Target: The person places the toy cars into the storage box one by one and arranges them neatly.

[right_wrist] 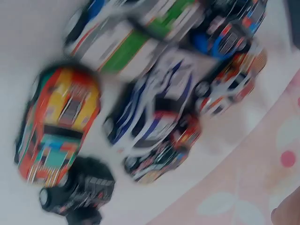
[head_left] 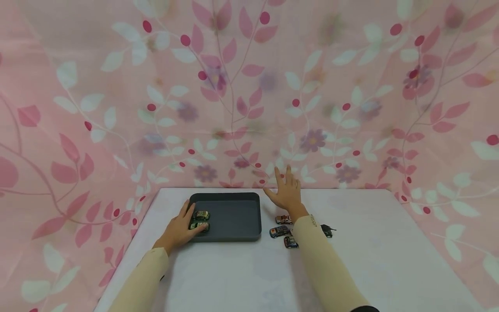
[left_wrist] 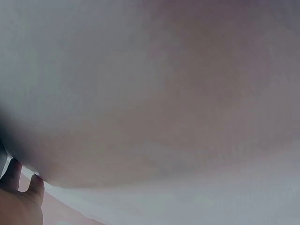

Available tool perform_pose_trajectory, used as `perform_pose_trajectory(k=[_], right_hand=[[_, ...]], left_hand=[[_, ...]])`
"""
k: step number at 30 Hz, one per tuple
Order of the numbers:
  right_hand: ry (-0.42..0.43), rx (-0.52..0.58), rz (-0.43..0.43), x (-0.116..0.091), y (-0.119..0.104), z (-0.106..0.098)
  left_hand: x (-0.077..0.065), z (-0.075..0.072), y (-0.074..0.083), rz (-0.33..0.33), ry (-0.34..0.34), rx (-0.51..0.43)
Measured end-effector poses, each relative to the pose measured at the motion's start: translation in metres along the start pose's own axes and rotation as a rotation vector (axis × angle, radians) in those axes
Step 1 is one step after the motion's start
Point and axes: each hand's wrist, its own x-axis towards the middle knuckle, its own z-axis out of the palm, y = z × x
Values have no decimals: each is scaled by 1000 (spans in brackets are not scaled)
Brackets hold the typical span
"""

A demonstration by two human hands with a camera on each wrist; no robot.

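The right wrist view, though blurred, brings out the toy cars that the right forearm partly covers in the head view: an orange-and-yellow car (right_wrist: pixel 58 126), a white-and-green car (right_wrist: pixel 136 42), a white-and-blue car (right_wrist: pixel 157 101) and a dark toy (right_wrist: pixel 86 187) beside the orange-and-yellow one. The left wrist view holds mostly pale, smooth surface, with two fingertips in its lower left corner. Only the head view takes in both hands whole.

The desk (head_left: pixel 218 277) wears a plain white covering. Behind it and along the sides hangs a pink cloth (head_left: pixel 234 86) printed with leaves, berries and purple flowers.

A dark grey tray (head_left: pixel 230 221) sits left of the loose cars. Inside, by its left wall, a yellow-green car (head_left: pixel 201 215) lies just beyond a green car (head_left: pixel 200 226). The left hand (head_left: pixel 179 229) rests at that wall, fingers mostly straight, thumb reaching over the green car. The right hand (head_left: pixel 287 195) is raised beyond the loose cars, its fingers spread and holding nothing.
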Motion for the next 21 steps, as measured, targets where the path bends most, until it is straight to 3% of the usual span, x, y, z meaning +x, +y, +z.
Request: perform_pose_trajectory(k=[6, 13, 21], right_hand=[[18, 3, 4, -7, 25, -5], [-18, -44, 18, -19, 50, -15], [-45, -10, -23, -40, 77, -22]], left_hand=[[-1, 1, -1, -15, -14, -1], [2, 5, -5, -4, 4, 8], [3, 5, -6, 3, 10, 4]])
